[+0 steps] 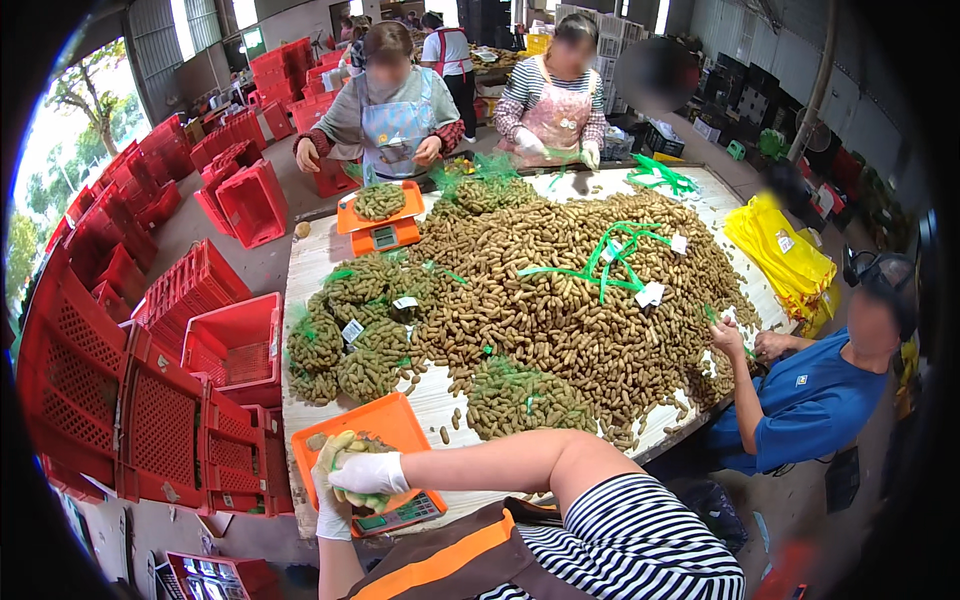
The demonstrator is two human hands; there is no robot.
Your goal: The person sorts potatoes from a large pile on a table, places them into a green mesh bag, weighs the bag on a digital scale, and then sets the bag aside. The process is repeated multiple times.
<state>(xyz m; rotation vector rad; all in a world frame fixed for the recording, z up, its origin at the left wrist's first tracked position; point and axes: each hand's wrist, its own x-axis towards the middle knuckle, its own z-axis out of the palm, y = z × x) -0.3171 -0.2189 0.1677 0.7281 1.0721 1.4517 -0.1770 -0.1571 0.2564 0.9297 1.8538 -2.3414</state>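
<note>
Both my hands wear white gloves with yellowish fingers and are together over an orange digital scale (409, 420) at the table's near left corner. My left hand (327, 472) grips one side of a green net bag of peanuts (373, 445). Across it reaches my right hand (371, 472), closed on the same bag; the gloves hide most of the bag. The scale's keypad and display (409, 513) show beneath my wrists. Just beyond lie several filled net bags (371, 341), some with white tags. Another filled bag (517, 401) rests right of the scale.
A large heap of peanuts (540, 315) covers the table's middle, with green net strips (622, 262) on top. Red crates (232, 341) line the left side. Two people stand opposite near a second orange scale (384, 225). A person in blue works at right, near yellow bags (776, 251).
</note>
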